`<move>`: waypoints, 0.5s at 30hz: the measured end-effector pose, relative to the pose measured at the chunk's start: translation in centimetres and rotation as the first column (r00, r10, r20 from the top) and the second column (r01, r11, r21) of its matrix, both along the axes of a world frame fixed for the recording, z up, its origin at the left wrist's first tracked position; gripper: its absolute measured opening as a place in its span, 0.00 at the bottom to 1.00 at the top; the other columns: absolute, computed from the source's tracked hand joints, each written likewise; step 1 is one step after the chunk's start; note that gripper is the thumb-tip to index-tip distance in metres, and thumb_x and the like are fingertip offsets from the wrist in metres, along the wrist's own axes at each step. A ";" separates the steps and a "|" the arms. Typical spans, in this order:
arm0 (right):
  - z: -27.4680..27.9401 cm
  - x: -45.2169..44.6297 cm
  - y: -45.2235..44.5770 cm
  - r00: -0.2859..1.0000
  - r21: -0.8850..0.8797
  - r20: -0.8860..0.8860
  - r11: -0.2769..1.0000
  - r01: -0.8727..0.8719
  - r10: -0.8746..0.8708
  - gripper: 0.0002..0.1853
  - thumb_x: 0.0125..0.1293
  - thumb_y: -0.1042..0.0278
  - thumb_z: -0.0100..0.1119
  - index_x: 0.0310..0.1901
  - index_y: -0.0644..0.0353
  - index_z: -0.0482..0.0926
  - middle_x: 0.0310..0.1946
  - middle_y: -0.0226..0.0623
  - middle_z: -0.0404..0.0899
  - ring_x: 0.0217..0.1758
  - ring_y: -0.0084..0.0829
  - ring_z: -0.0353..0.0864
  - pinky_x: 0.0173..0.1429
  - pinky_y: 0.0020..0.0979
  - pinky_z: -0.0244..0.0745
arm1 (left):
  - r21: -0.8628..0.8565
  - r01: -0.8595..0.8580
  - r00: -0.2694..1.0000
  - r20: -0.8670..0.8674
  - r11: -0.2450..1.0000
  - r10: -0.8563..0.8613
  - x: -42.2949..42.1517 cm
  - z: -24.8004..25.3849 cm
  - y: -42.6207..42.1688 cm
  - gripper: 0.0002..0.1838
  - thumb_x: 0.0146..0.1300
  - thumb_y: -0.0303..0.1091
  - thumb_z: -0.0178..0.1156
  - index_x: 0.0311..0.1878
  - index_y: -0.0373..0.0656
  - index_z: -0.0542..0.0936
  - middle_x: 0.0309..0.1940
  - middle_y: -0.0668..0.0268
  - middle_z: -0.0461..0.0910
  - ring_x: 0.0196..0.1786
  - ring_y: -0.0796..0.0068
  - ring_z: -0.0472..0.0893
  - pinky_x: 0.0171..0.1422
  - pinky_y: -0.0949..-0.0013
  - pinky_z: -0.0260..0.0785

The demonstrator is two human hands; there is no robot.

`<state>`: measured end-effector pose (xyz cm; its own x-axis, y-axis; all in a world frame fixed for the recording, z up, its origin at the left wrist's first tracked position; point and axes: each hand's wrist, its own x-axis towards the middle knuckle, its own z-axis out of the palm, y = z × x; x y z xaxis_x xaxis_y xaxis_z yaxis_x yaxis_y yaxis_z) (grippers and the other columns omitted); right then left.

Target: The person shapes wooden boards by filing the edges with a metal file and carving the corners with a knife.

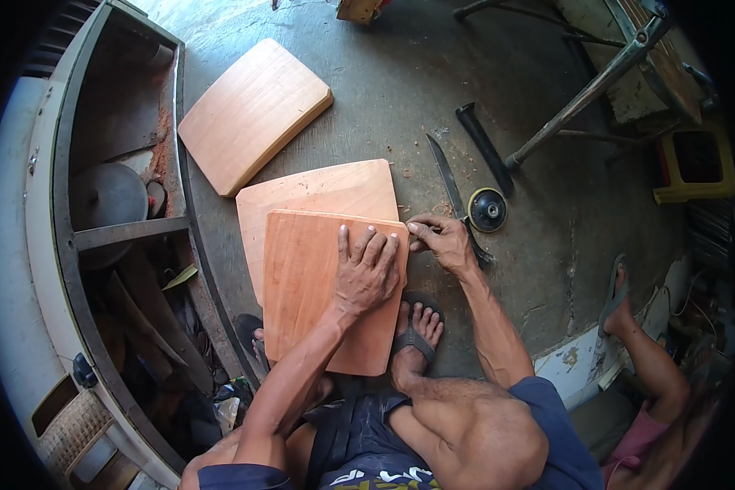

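My left hand (369,273) lies flat on a reddish wooden board (302,286), fingers spread near its far edge. The board has cut-off corners and stands tilted between my feet. At its far right corner my right hand (443,243) is closed, thumb and fingers pinched together. A small dark piece seems to be in the pinch, but what it is cannot be made out. Beneath the reddish board lies a paler wooden board (318,186), partly covered. A knife (447,175) with a long dark blade lies on the floor beyond my right hand.
A round sanding pad (487,210) lies by the knife, with a black bar-shaped piece (483,147) beyond it. More pale boards (257,110) lie at the far left, beside an open metal cabinet (131,237). At right are a metal-legged stand (580,106), a yellow stool (696,167) and another person's leg (649,359).
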<state>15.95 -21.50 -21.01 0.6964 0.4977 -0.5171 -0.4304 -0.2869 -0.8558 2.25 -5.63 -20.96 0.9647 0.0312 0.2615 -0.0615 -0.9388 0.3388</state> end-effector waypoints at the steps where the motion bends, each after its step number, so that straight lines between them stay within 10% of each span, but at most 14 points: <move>1: 0.0 0.1 0.0 1.000 -0.003 0.007 1.000 -0.028 0.028 0.13 0.71 0.64 0.66 0.49 0.64 0.87 0.35 0.35 0.87 0.32 0.22 0.86 0.38 0.23 0.80 | 0.005 -0.001 1.000 0.010 1.000 0.001 0.0 -0.1 0.0 0.29 0.58 0.40 0.65 0.64 0.45 0.78 0.58 0.59 0.73 0.70 0.57 0.68 0.81 0.34 0.44; 15: 1.4 -0.3 0.3 0.963 -0.067 0.254 0.994 -0.081 0.096 0.11 0.71 0.67 0.66 0.46 0.65 0.87 0.34 0.35 0.87 0.32 0.22 0.87 0.37 0.25 0.80 | 0.009 0.014 1.000 0.004 1.000 -0.014 -0.2 -0.2 0.0 0.30 0.58 0.41 0.65 0.65 0.47 0.77 0.58 0.59 0.72 0.71 0.56 0.68 0.81 0.32 0.43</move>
<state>15.62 -21.25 -19.66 0.7636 0.5389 -0.3557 -0.1695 -0.3641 -0.9158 2.06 -5.59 -21.15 0.9640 0.0151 0.2655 -0.0763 -0.9407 0.3304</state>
